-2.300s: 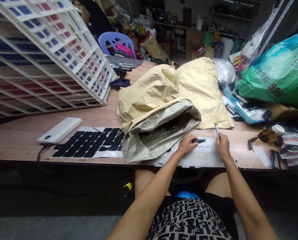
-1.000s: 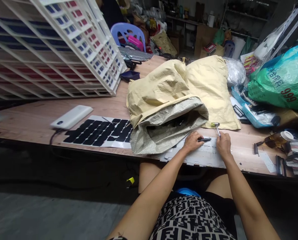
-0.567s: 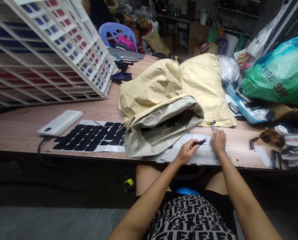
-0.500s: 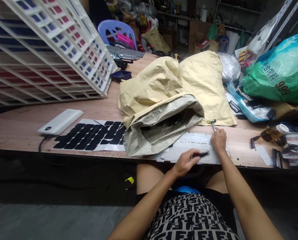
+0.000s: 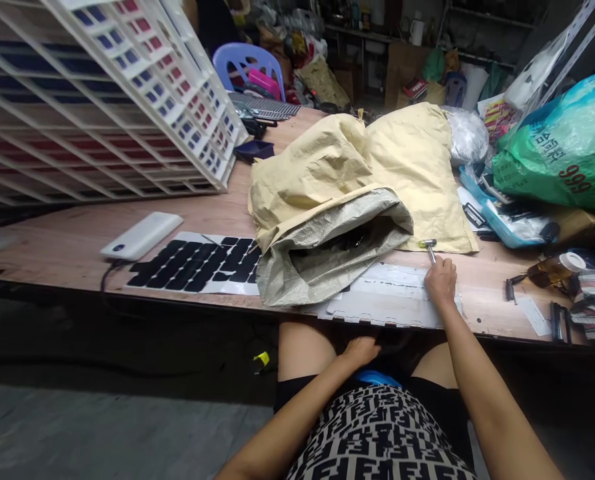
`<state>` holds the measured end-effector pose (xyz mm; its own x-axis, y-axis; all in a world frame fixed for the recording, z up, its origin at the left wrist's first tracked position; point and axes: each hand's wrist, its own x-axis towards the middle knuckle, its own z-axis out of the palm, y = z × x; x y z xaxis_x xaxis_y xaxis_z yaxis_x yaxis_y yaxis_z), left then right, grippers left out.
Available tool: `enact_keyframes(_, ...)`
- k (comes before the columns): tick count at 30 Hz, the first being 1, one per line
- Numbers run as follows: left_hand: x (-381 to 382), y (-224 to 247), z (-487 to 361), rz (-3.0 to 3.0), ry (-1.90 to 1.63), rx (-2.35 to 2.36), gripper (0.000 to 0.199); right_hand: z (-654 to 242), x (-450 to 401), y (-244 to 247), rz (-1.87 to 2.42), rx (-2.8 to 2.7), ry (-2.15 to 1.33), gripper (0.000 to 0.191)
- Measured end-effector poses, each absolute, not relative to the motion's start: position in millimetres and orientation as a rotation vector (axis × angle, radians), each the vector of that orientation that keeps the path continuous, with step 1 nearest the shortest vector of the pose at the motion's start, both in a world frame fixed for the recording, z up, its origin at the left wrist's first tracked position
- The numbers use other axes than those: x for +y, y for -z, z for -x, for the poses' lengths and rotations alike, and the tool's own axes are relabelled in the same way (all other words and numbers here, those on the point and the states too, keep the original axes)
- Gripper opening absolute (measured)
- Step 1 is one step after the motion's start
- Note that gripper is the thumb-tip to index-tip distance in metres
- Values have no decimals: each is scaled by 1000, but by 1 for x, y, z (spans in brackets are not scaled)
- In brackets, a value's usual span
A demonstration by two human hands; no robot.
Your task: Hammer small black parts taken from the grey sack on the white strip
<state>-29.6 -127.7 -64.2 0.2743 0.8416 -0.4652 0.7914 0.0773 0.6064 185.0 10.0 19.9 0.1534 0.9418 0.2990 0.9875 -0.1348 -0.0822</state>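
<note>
Silver hammer (image 5: 428,244): at the lower right corner of the cream sack, yellow-green tip at 1 end; contact unclear
Right hand (image 5: 441,281): fingers wrapped round the hammer's handle, beside the white board
White board (image 5: 387,294): flat at the tabletop's near edge, partly under the sack
Left hand (image 5: 363,349): below that edge, over the lap; fingers hidden, grasp cannot be told
Cream sack (image 5: 311,165): grey-lined mouth open toward the person, dark contents
Black-patterned sheet (image 5: 192,265): left of the sack
White device (image 5: 142,235): beside that sheet, cable attached, marking too small to read
Green bag (image 5: 552,160): far right, 3 matching red digits, 9s or 6s depending on orientation; blue characters not fully legible
</note>
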Motion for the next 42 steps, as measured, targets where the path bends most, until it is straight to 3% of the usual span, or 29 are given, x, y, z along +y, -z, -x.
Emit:
enact_keyframes(4,-128,4,40,-1860,-113,940,38,-186,10,-18,2160,-1882,264,36)
enact_keyframes(6,-112,-31,49,-1826,-219,647,33,-185,10,-18,2159,-1885,262,36)
enact_keyframes(8,-81,-55,59,-1788,-459,716,29,-185,10,-18,2153,-1884,267,36)
enact_keyframes(10,-39,-65,68,-1759,-775,1098,31,-184,9,-19,2148,-1884,272,35)
enact_keyframes(13,27,-55,75,-1586,-1061,1759,33,-184,9,-19,2156,-1881,266,35)
enact_keyframes(17,83,-29,74,-1540,-900,2040,24,-183,8,-20,2189,-1873,231,35)
enact_keyframes(21,93,-17,76,-1557,-808,2029,21,-182,8,-22,2203,-1868,196,35)
enact_keyframes(27,41,-27,69,-1927,-1101,1822,24,-182,8,-23,2194,-1865,188,34)
enact_keyframes(32,-12,-20,30,-2291,-812,1393,19,-182,7,-23,2173,-1862,193,35)
enact_keyframes(42,-4,1,22,-2104,-774,1383,22,-189,8,-30,2130,-1790,-8,37)
